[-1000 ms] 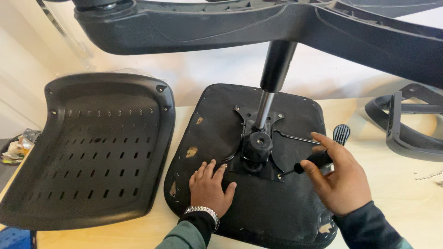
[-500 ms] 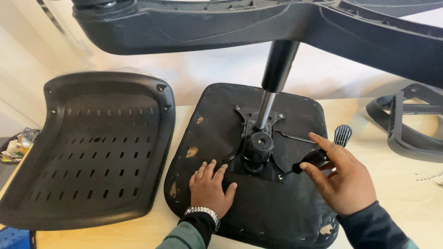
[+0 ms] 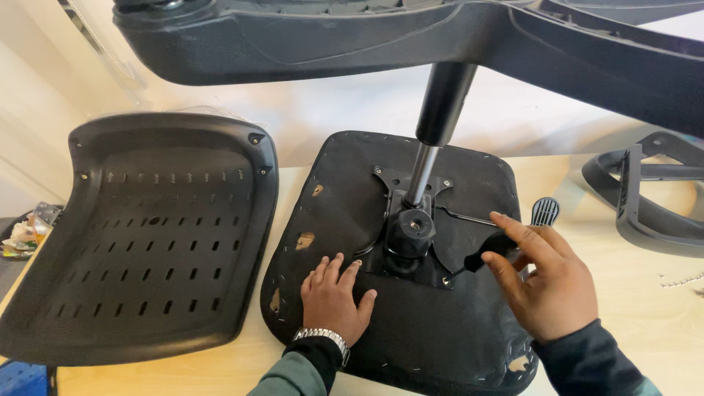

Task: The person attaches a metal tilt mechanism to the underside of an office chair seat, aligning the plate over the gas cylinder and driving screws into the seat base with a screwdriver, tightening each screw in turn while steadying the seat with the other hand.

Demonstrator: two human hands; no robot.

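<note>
An upturned black chair seat (image 3: 345, 191) lies on the wooden table (image 3: 631, 315). A metal mechanism plate (image 3: 411, 235) is mounted at its middle, and a gas cylinder (image 3: 444, 103) rises from it to the star base (image 3: 330, 44) overhead. My left hand (image 3: 334, 297) rests flat on the seat underside, just left of the plate. My right hand (image 3: 546, 282) grips a black-handled screwdriver (image 3: 488, 253). Its tip sits at the plate's near right corner. A ribbed lever paddle (image 3: 545, 210) sticks out behind my right fingers.
A perforated black backrest shell (image 3: 147, 235) lies to the left of the seat. A black armrest part (image 3: 645, 198) sits at the far right, with small screws (image 3: 678, 279) loose on the table near it. Clutter shows at the left edge.
My right hand has drifted slightly down and to the right with the screwdriver. My left hand stays pressed on the seat.
</note>
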